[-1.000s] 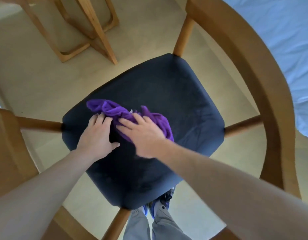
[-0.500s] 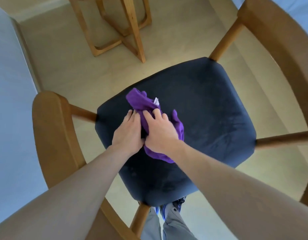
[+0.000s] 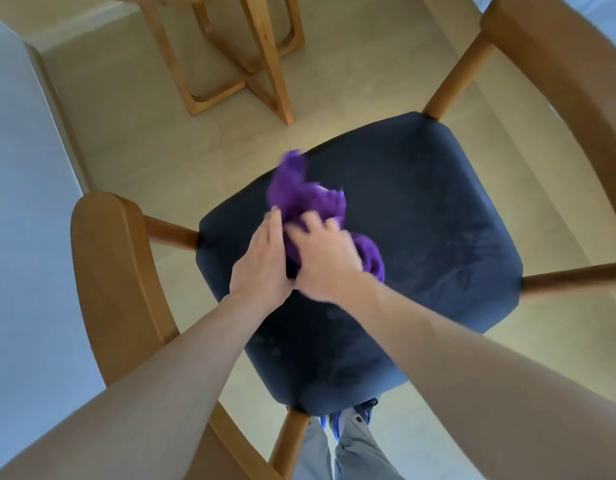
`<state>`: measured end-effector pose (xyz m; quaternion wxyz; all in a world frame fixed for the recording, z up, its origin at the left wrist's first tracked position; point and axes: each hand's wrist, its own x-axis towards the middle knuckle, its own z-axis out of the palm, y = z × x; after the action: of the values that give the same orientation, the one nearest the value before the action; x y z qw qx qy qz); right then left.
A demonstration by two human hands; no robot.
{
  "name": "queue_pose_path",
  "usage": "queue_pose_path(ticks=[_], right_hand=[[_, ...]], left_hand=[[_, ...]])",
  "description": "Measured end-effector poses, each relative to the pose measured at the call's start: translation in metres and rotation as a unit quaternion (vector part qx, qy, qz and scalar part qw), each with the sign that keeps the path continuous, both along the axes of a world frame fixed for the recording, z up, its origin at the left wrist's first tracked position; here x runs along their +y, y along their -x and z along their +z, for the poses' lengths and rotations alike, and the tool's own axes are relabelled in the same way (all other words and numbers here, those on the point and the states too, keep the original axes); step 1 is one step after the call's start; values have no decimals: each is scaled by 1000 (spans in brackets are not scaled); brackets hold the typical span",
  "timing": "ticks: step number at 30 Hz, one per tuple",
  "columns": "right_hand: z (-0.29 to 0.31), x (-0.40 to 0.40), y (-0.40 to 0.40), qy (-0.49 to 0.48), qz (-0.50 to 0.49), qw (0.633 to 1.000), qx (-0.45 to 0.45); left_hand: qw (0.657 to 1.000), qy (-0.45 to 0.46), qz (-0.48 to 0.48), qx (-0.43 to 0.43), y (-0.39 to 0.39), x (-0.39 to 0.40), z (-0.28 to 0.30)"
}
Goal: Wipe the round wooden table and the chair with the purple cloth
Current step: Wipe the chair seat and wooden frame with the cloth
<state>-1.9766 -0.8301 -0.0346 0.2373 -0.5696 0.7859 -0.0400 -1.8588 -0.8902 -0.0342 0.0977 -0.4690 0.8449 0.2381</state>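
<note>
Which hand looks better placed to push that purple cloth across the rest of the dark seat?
Probably the right hand: it lies on top of the crumpled purple cloth, while the left hand only touches its edge.

Purple cloth point(image 3: 308, 199) on chair seat point(image 3: 421, 216)

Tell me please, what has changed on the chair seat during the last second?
The purple cloth went from spread flat to bunched, its far end now lifted. Both hands, left hand and right hand, closed together on it. The cloth stays on the dark seat.
</note>
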Motion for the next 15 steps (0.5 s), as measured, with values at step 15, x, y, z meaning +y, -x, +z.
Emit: queue_pose_path(ticks=[15], right_hand=[[9, -21, 13, -29, -29, 997, 68]], left_hand=[[1000, 11, 11, -19, -3, 3, 0]])
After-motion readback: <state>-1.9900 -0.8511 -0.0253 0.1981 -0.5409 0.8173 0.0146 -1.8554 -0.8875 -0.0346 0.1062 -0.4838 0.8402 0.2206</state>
